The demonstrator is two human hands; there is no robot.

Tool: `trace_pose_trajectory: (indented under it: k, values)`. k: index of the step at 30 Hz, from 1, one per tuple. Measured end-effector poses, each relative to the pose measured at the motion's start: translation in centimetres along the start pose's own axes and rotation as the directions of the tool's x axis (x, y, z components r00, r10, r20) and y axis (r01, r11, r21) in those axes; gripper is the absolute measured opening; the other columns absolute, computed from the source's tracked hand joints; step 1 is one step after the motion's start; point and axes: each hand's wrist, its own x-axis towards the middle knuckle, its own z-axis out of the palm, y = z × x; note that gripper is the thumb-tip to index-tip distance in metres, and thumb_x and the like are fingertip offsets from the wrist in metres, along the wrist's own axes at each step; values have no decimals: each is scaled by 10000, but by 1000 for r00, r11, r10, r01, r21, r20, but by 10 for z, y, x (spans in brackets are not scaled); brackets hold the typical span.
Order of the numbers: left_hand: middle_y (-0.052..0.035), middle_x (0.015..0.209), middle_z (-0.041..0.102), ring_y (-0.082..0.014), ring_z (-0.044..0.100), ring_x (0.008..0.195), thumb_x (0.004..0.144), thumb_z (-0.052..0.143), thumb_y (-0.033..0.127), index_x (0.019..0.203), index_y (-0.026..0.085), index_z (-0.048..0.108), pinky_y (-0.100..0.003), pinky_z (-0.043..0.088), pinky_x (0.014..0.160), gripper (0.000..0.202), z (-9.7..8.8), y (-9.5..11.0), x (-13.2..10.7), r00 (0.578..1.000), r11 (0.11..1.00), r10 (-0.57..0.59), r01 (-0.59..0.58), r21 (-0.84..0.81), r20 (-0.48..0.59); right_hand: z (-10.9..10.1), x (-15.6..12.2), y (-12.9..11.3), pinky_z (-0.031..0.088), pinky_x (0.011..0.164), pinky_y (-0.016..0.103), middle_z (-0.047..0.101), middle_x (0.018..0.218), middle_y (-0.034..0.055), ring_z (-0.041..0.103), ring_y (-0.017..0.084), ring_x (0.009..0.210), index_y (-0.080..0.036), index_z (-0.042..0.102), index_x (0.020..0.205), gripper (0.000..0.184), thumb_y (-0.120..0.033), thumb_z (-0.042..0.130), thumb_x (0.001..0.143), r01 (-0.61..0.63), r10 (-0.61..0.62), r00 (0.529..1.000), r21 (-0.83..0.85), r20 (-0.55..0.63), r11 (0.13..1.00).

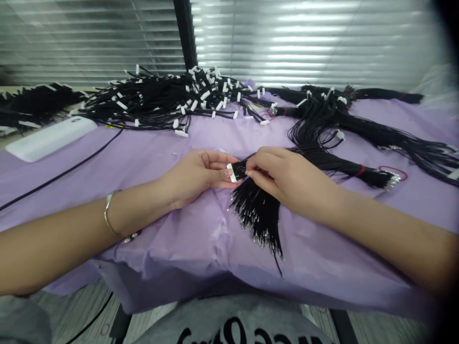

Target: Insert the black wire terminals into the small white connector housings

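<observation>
Left hand [201,174]: pinching flat white plastic connector [233,173] | right hand [283,174]: pinching thin black wires [239,170] just right of it | silver-tipped black wire bundle [260,210] fanned nearer on purple-covered desk [150,157]

Slatted blinds [287,45] flank a dark post [185,33] — below, a white oblong case [52,138], a black cable [53,177] and purple cloth [222,134].

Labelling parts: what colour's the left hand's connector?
The connector is white, best seen in the head view.
</observation>
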Motion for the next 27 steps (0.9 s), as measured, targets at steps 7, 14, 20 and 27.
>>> trace_pose_trajectory:
  k: [7,14,20,27]
  values:
    - [-54,789,683,-131,667,727,717,610,-19,891,88,634,-280,533,792,206,1,1,0,1000,1000,-21,21,15,-24,-1,0,-3,408,657,274,609,817,48,543,152,728,-140,580,847,140,-207,461,875,-73,74,997,4,-21,997]
    - [-38,728,671,-128,662,700,722,579,-39,868,84,633,-297,534,792,198,-1,1,2,999,999,-37,37,-12,-38,17,1,-6,419,726,301,595,805,61,532,175,785,-122,576,811,128,-179,474,864,-92,93,995,25,-45,995]
    - [-25,801,682,-107,654,743,728,645,61,866,121,644,-234,522,790,151,2,7,-2,998,1000,4,-6,-25,-67,-7,7,5,427,806,315,578,902,86,524,173,872,-121,574,861,170,-195,425,892,22,-21,996,10,-88,1000]
    - [-55,1194,599,-159,521,1153,785,623,196,1039,169,600,-286,384,1019,256,12,34,3,962,959,273,-274,75,19,-53,-10,94,381,906,397,575,1115,120,512,240,1030,-140,639,947,190,-201,580,778,-133,132,991,-245,-20,960]
